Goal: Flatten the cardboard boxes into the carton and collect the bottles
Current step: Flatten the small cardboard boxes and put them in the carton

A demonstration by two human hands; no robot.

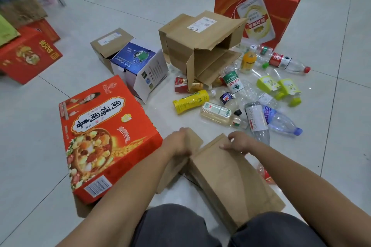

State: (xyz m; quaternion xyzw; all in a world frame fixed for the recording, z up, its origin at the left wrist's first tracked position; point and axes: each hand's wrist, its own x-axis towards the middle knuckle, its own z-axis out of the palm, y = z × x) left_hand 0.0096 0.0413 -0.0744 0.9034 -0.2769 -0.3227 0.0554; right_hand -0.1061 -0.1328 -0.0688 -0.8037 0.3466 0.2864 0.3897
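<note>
The person's knees (176,226) frame the workpiece: a half-collapsed brown cardboard box (226,174) standing on the tiled floor (331,146) between them. The left hand (177,143) grips one flap with its fingers closed round it. The right hand (240,142) holds the top edge of the main panel with its fingers (228,145) curled over it. Hazard 1: the panels are not yet flat, so releasing either hold early would probably let the box spring open again. Hazard 2: pulling the flap sideways rather than along its crease may tear it. The red food box (104,138) lies just beside the left forearm, where a wide elbow swing could shove it. The red carton (259,6), judged to be the receiving container, stands well apart at the far side, so flattened board carried there must pass over clutter. The open brown box (192,46) and the blue and white box (138,66) are not yet flattened. The bottles (259,118) lie scattered between the workpiece and the carton, the nearest just beside the right hand. Pressing the board down or outward may strike them, and round bottles would likely roll on smooth tile.
</note>
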